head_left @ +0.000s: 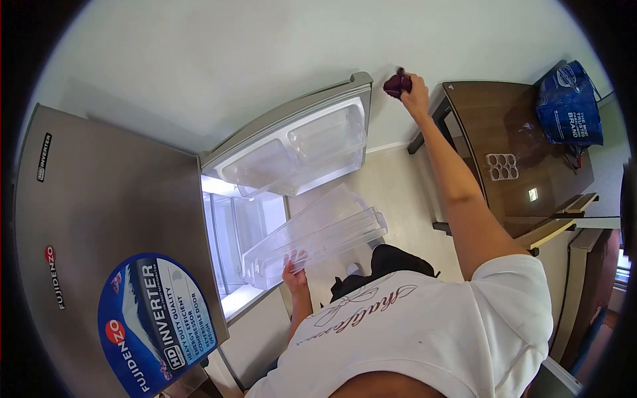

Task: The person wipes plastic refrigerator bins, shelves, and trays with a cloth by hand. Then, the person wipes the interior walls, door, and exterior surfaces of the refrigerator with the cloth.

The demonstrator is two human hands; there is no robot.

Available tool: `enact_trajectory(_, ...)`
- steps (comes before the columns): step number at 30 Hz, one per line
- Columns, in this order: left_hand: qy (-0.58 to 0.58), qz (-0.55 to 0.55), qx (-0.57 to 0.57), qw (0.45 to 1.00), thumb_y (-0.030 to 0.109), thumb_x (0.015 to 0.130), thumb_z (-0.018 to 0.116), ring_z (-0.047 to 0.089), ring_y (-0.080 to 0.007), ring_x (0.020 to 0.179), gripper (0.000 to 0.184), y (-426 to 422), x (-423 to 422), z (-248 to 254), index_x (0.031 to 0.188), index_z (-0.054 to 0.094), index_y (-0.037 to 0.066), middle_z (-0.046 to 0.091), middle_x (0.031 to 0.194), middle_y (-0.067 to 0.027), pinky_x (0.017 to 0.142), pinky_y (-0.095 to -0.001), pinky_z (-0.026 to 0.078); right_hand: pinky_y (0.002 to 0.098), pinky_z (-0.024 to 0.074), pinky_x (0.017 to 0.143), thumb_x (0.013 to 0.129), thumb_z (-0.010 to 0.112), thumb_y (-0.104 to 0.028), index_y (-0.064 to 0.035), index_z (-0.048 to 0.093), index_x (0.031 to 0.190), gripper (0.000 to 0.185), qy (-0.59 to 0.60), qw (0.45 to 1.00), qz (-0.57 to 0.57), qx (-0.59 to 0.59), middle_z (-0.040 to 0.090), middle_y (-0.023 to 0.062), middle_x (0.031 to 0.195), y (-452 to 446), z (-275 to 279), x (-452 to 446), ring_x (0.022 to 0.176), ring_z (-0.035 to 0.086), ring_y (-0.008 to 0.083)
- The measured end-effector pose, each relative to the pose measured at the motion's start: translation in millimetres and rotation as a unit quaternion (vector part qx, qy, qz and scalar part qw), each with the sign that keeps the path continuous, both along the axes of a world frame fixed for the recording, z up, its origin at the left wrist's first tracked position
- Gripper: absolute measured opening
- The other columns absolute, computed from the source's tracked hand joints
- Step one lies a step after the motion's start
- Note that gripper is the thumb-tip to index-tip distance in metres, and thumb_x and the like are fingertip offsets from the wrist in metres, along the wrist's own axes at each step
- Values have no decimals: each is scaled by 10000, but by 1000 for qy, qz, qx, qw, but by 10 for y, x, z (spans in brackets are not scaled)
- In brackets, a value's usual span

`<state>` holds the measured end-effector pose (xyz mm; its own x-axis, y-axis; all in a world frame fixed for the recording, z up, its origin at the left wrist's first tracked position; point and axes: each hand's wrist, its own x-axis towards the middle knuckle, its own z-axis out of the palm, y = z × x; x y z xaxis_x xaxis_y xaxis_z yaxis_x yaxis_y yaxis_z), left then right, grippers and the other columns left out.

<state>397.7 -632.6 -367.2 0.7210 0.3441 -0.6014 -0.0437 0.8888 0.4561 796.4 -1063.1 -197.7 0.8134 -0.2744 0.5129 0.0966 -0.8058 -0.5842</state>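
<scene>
My left hand [295,273] is closed on the near side of a clear plastic drawer [315,242], and its fingers show through the plastic. The drawer is tilted in front of the lit, open fridge compartment [245,219]. Up and to the right, my right arm is stretched far out. At its end, my right hand [415,96] grips a bunched dark maroon cloth [398,83] beside the wall, just past the edge of the open fridge door [292,142]. Clear bins line the inside of that door.
A grey fridge front [119,199] with a large blue sticker [156,322] fills the left. To the right stands a brown glossy table [491,126] bearing an egg-tray-like holder [502,167] and a blue bag [568,103]. Pale floor [398,192] lies between them.
</scene>
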Motion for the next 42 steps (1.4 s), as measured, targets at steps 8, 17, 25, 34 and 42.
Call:
enact_trajectory(8,15,-21,-6,1000,40,808,447,399,-552,1137,584,-117,117,-5,1349,231,4,390,1299,-284,964,-642,340,391,390,782,622,687,-16,-301,599,1098,561,-92,974,183,-95,509,87,986,676,144,-316,928,472,291)
enact_trajectory(17,-10,-77,-15,997,33,808,446,416,-550,1121,580,19,415,-258,1346,231,4,403,1285,-287,945,-643,361,403,355,722,692,636,-104,-324,612,1064,432,-41,964,112,-237,486,67,959,1499,88,-344,907,464,268)
enact_trajectory(25,5,-115,-44,992,26,818,439,485,-543,1043,510,220,642,-255,1303,284,4,418,1253,-311,883,-624,434,409,351,726,763,539,-139,-331,621,999,316,-49,953,121,-272,488,43,915,1812,-16,-360,890,475,247)
enact_trajectory(34,15,-169,-29,985,4,791,462,511,-539,1002,608,389,745,-159,1348,219,-10,403,1267,-306,825,-617,471,403,348,721,666,648,-99,-241,598,1037,401,-9,960,-18,-279,517,41,965,1524,-26,-326,911,481,256)
enact_trajectory(42,35,-196,-54,978,1,781,463,512,-542,997,615,341,889,-181,1349,226,-7,400,1268,-306,822,-619,471,399,333,704,689,597,-100,-284,601,1027,385,-58,952,93,-287,509,32,905,1881,8,-382,859,488,246)
